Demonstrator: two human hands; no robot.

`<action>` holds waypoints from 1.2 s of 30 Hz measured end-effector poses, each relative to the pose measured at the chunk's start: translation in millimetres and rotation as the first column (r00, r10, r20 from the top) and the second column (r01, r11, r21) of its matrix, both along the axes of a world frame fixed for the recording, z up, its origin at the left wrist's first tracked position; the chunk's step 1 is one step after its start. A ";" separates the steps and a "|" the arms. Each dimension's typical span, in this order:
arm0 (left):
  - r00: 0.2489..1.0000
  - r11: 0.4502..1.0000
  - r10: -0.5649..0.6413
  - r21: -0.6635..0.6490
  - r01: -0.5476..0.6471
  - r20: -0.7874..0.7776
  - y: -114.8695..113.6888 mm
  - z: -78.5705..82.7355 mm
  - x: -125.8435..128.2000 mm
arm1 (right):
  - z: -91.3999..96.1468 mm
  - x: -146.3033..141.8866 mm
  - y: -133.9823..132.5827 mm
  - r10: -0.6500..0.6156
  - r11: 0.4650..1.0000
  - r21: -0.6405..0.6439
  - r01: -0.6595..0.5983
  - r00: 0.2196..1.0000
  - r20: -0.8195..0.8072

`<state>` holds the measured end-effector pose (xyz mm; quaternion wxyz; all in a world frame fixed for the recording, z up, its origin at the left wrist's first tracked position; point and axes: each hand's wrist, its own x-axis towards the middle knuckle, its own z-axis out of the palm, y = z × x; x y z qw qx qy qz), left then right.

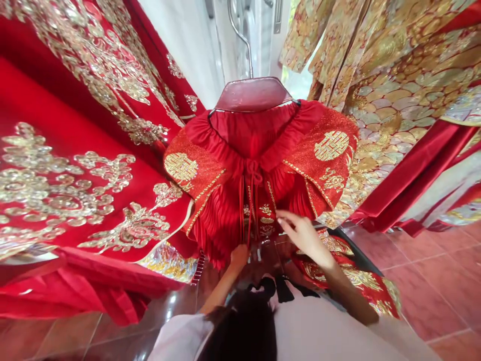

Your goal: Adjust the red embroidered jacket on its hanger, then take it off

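A red pleated dress [218, 215] hangs before me, with a ruffled neckline, a small bow at the chest and narrow cords hanging from it. Its glittering shoulder pieces [330, 153] carry gold embroidered emblems. My left hand [239, 256] is closed low at the front, on what looks like the dress's red cloth; the fingertips are mostly hidden. Beside the gold-embroidered front panel [266, 213] is my right hand [298, 231], its fingers partly stretched out and the tips at the panel's right edge.
A dark red hanger [255, 94] with a metal hook [248, 45] bears the dress. Sequined red garments [67, 200] crowd the left, and a gold scale-patterned garment [394, 105] hangs on the right. Embroidered red-and-gold pieces [361, 281] lie low right, above the tiled floor [436, 281].
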<state>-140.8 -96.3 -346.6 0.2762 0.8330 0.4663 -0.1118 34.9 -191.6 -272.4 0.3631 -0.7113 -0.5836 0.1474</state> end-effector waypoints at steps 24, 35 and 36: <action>0.640 0.570 -0.767 0.501 0.652 0.040 -14.5 202.3 -21.1 | 76.3 26.1 28.8 0.036 0.610 0.472 -0.636 0.617 0.786; 0.858 0.379 -0.472 0.831 0.407 -0.205 26.3 192.4 24.9 | 28.8 -26.4 49.7 0.011 0.995 0.094 -0.033 0.975 0.221; 0.852 0.374 -0.466 0.820 0.433 -0.237 31.1 186.8 27.3 | 25.1 -26.9 53.4 -0.018 0.993 0.122 -0.004 0.985 0.174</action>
